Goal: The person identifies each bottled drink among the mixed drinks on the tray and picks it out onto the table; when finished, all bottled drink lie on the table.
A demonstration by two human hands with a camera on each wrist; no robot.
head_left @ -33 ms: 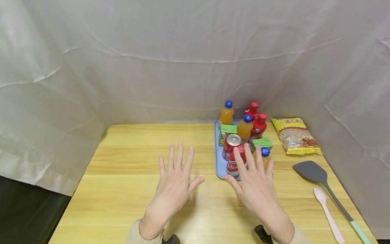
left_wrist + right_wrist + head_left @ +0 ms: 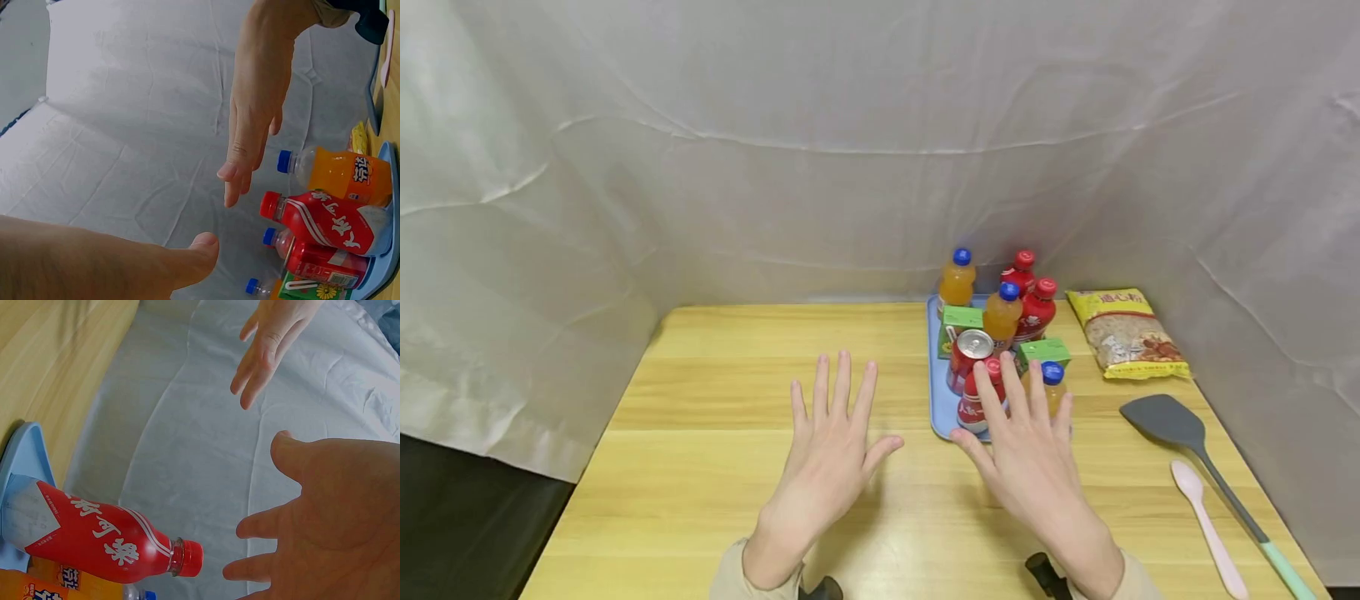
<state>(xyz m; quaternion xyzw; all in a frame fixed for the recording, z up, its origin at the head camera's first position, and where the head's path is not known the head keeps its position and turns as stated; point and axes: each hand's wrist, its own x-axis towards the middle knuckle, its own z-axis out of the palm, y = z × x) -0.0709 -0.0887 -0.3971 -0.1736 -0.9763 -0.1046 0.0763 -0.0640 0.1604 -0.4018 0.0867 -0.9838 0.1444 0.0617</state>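
Note:
Both hands are held above the wooden table, palms down and fingers spread, holding nothing. The left hand (image 2: 823, 462) is over the middle of the table, left of a blue tray (image 2: 936, 400). My right hand (image 2: 1030, 462) overlaps the tray's near end in the head view. Upright on the tray, a red-labelled cola bottle (image 2: 106, 531) is nearest the right fingertips, beside a red can (image 2: 958, 367) and an orange soda bottle (image 2: 1052, 393) partly hidden by fingers. Behind them are two green drink cartons (image 2: 962, 317), more orange bottles (image 2: 957, 287) and red bottles (image 2: 1036, 318).
Right of the tray lies a yellow bag of pasta (image 2: 1127, 333). A grey spatula (image 2: 1168, 421) with a mint handle and a pink spoon (image 2: 1206, 525) lie along the table's right side. A grey cloth (image 2: 812, 167) hangs around the back and sides.

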